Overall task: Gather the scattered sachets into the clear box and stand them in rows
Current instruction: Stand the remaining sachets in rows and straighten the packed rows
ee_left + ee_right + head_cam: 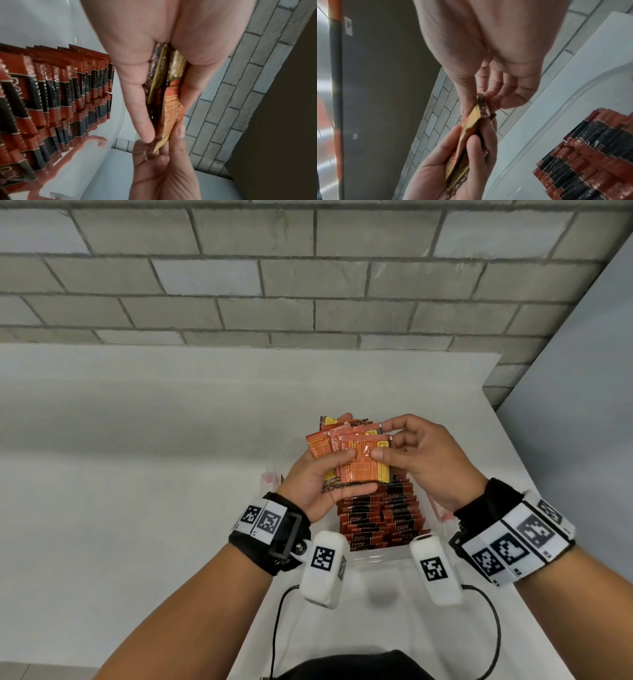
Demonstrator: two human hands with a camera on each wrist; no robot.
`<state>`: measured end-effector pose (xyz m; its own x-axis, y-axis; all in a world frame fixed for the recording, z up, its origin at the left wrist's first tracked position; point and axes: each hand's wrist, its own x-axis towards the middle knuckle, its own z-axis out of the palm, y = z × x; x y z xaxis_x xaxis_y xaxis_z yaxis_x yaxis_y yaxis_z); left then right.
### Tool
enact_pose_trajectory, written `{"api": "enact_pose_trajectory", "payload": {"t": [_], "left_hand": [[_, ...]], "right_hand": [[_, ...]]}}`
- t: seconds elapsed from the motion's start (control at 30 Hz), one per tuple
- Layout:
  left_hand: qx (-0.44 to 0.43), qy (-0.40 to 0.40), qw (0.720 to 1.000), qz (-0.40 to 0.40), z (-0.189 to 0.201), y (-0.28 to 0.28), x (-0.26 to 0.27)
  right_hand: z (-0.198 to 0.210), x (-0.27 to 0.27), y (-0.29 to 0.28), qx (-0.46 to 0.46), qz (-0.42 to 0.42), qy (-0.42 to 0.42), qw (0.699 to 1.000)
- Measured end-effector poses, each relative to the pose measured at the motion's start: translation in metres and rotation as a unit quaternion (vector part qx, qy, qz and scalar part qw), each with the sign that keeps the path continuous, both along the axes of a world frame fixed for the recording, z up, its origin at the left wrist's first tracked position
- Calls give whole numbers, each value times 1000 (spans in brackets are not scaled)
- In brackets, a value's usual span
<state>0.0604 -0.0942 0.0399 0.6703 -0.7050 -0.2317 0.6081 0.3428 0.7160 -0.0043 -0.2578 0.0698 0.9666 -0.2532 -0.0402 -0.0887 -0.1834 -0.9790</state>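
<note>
My left hand (325,474) holds a fanned bunch of orange sachets (356,455) above the clear box (380,558), thumb on the front one. My right hand (404,446) pinches the right edge of the same bunch between thumb and fingers. In the left wrist view the sachets (169,102) sit edge-on between my left fingers (137,105), with the right hand (164,162) below them. In the right wrist view the bunch (471,129) is pinched by the right fingers (505,97) above the left hand (447,169). Rows of red-and-black sachets (380,518) stand in the box.
The box sits on a white table (137,474) near its right edge, below a grey brick wall (274,285). A pale panel (589,422) rises at the right. Black cables (493,628) run from my wrist cameras toward my body.
</note>
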Motion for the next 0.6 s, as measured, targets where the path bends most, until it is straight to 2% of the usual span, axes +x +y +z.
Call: {"api": "enact_pose_trajectory", "payload": {"t": [0.13, 0.33, 0.47, 0.6], "left_hand": [[2, -15, 1000, -2, -5, 1, -2], [17, 2, 1000, 17, -9, 2, -5], [47, -18, 999, 15, -11, 1, -4], [51, -35, 998, 13, -10, 2, -3]], "right_hand": [[-4, -2, 1, -1, -31, -9, 999], [-4, -6, -3, -8, -36, 15, 999], [1, -11, 1, -137, 10, 24, 990], [4, -13, 4, -204, 25, 15, 979]]}}
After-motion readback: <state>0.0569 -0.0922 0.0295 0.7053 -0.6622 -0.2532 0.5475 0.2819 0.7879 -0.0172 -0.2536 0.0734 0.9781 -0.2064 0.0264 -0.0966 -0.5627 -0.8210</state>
